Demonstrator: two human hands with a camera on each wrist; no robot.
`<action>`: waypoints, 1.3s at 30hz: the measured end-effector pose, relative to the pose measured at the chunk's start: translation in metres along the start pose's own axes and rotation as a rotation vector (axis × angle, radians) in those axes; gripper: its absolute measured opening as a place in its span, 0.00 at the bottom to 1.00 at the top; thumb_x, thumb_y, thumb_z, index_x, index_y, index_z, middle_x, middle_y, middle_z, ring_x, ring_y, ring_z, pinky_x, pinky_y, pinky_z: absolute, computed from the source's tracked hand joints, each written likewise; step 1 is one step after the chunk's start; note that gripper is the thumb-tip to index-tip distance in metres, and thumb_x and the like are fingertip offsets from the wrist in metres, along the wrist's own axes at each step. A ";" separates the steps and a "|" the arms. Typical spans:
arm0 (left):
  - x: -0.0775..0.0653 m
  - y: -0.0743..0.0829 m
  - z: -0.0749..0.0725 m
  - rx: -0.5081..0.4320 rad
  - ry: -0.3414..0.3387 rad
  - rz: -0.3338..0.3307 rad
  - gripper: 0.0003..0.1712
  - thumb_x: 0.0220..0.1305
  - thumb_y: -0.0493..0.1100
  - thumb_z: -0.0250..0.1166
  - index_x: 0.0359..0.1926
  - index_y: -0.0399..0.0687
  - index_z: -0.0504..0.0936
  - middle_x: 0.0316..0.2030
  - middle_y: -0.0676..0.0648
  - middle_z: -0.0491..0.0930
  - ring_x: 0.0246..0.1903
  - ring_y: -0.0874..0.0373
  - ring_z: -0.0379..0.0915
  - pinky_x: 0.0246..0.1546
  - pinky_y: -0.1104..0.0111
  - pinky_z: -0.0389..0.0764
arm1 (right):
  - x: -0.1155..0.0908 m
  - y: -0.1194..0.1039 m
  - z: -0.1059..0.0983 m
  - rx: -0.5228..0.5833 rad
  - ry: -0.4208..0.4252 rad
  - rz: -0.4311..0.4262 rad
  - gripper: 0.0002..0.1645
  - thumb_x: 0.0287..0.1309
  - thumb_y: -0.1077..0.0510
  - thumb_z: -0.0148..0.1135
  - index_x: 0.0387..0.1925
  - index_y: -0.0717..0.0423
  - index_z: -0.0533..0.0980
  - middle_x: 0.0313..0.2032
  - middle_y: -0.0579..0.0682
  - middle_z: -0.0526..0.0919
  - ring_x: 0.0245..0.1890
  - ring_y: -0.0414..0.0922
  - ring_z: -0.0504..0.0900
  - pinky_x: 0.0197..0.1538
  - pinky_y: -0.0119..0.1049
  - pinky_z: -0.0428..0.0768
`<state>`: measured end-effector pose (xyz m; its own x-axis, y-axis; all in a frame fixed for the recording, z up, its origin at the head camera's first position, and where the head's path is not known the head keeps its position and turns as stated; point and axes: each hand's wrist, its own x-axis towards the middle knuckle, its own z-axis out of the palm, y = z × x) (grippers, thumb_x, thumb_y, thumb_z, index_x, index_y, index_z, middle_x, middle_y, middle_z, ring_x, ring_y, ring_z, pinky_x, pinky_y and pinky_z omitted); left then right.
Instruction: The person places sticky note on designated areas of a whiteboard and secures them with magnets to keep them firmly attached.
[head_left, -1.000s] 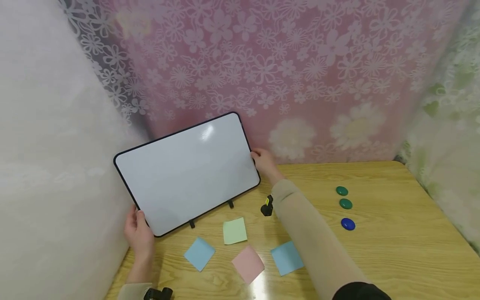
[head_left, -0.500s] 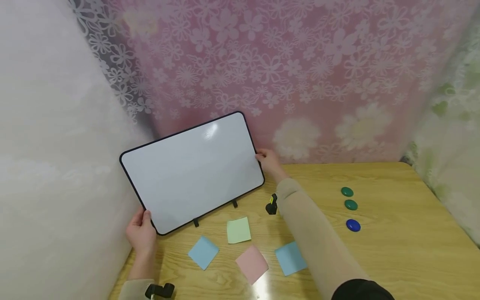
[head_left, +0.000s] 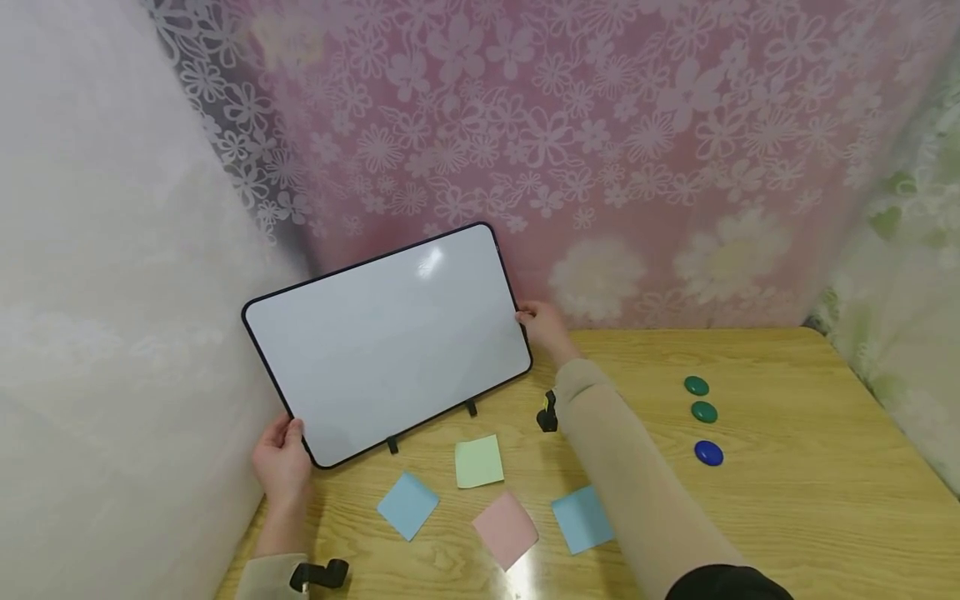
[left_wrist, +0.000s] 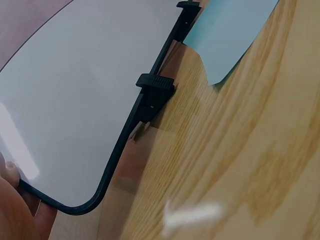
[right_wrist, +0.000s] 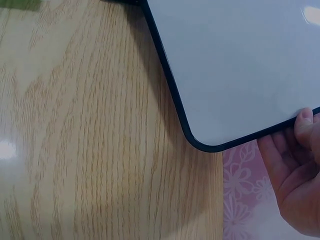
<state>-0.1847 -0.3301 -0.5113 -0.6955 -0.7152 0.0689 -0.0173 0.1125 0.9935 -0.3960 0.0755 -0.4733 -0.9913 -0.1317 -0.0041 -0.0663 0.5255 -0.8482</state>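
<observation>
A whiteboard (head_left: 390,346) with a thin black frame stands tilted back near the left rear of the wooden table (head_left: 795,517), angled in the head view. Two small black feet (left_wrist: 155,92) support its lower edge. My left hand (head_left: 283,467) grips the lower left side, thumb on the front face. On the opposite side, my right hand (head_left: 546,329) pinches the frame, its thumb in front and fingers behind, as the right wrist view shows (right_wrist: 300,170). The backs of the board and most fingertips are hidden.
Before the board lie a green sticky note (head_left: 479,461), a pink one (head_left: 506,530) and two blue ones (head_left: 408,505). Two green magnets (head_left: 703,412) and a blue magnet (head_left: 708,452) lie at right. A pale wall (head_left: 127,333) borders the left; a pink floral curtain (head_left: 465,125) hangs behind.
The whole scene has shifted slightly right in the head view. Both hands keep their hold on the whiteboard, which stays nearly where it was.
</observation>
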 end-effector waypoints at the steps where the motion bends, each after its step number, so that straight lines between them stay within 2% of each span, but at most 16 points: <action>1: 0.000 0.000 0.000 -0.001 -0.001 -0.003 0.20 0.79 0.34 0.63 0.65 0.25 0.79 0.39 0.62 0.83 0.42 0.72 0.77 0.45 0.83 0.76 | 0.000 0.000 0.000 -0.003 0.004 0.005 0.27 0.85 0.56 0.52 0.77 0.61 0.70 0.71 0.61 0.75 0.70 0.58 0.75 0.69 0.52 0.76; 6: 0.001 -0.002 0.000 -0.029 -0.001 -0.006 0.20 0.78 0.33 0.63 0.64 0.25 0.79 0.34 0.68 0.81 0.43 0.71 0.79 0.46 0.83 0.76 | -0.002 -0.001 0.002 -0.001 0.010 0.023 0.27 0.85 0.55 0.52 0.77 0.61 0.70 0.72 0.61 0.75 0.71 0.58 0.74 0.69 0.52 0.76; 12: 0.002 -0.005 -0.001 -0.072 0.001 -0.018 0.18 0.78 0.32 0.63 0.62 0.24 0.80 0.33 0.68 0.83 0.42 0.72 0.79 0.46 0.82 0.77 | -0.003 0.004 0.004 0.006 0.021 0.004 0.26 0.85 0.56 0.53 0.76 0.61 0.71 0.73 0.60 0.75 0.72 0.57 0.74 0.69 0.51 0.76; 18: 0.004 -0.003 -0.004 -0.021 -0.027 -0.036 0.21 0.79 0.35 0.62 0.66 0.26 0.78 0.33 0.69 0.82 0.45 0.71 0.80 0.46 0.83 0.76 | -0.005 0.007 0.001 0.035 -0.018 -0.004 0.27 0.86 0.56 0.50 0.77 0.63 0.68 0.77 0.58 0.69 0.74 0.56 0.71 0.67 0.50 0.78; 22: 0.006 -0.001 -0.004 0.014 -0.046 -0.040 0.21 0.80 0.37 0.63 0.66 0.27 0.79 0.33 0.71 0.81 0.45 0.71 0.80 0.44 0.84 0.76 | -0.007 0.008 -0.003 0.018 -0.018 -0.016 0.28 0.85 0.55 0.51 0.77 0.64 0.68 0.76 0.59 0.70 0.72 0.57 0.73 0.62 0.49 0.80; 25: 0.008 0.000 -0.004 0.020 -0.051 -0.030 0.22 0.79 0.37 0.64 0.65 0.26 0.79 0.32 0.70 0.82 0.42 0.73 0.79 0.42 0.84 0.77 | -0.009 0.009 -0.005 0.014 -0.011 -0.013 0.28 0.85 0.55 0.53 0.76 0.63 0.70 0.74 0.61 0.72 0.66 0.57 0.78 0.54 0.47 0.83; 28: 0.009 0.000 -0.003 0.025 -0.054 -0.030 0.22 0.79 0.38 0.64 0.65 0.26 0.79 0.32 0.70 0.81 0.40 0.76 0.78 0.42 0.84 0.76 | -0.011 0.010 -0.006 0.021 -0.009 -0.004 0.27 0.85 0.55 0.52 0.75 0.63 0.71 0.72 0.63 0.75 0.61 0.57 0.81 0.50 0.46 0.84; 34: 0.011 0.000 0.001 0.047 -0.073 -0.052 0.23 0.81 0.39 0.63 0.67 0.28 0.78 0.33 0.72 0.81 0.43 0.75 0.76 0.45 0.83 0.75 | -0.020 0.013 -0.009 0.090 -0.007 0.030 0.25 0.85 0.56 0.52 0.74 0.64 0.72 0.70 0.63 0.76 0.65 0.58 0.79 0.58 0.50 0.84; 39: 0.012 0.001 0.005 0.049 -0.077 -0.065 0.25 0.81 0.40 0.63 0.69 0.28 0.77 0.33 0.74 0.80 0.46 0.72 0.76 0.46 0.82 0.74 | -0.026 0.015 -0.013 0.090 0.003 0.038 0.26 0.85 0.55 0.52 0.74 0.63 0.72 0.70 0.63 0.75 0.64 0.58 0.80 0.58 0.50 0.84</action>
<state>-0.1966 -0.3351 -0.5094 -0.7450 -0.6671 -0.0046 -0.0977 0.1023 0.9899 -0.3731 0.0975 -0.4795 -0.9933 -0.1103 -0.0354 -0.0184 0.4520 -0.8918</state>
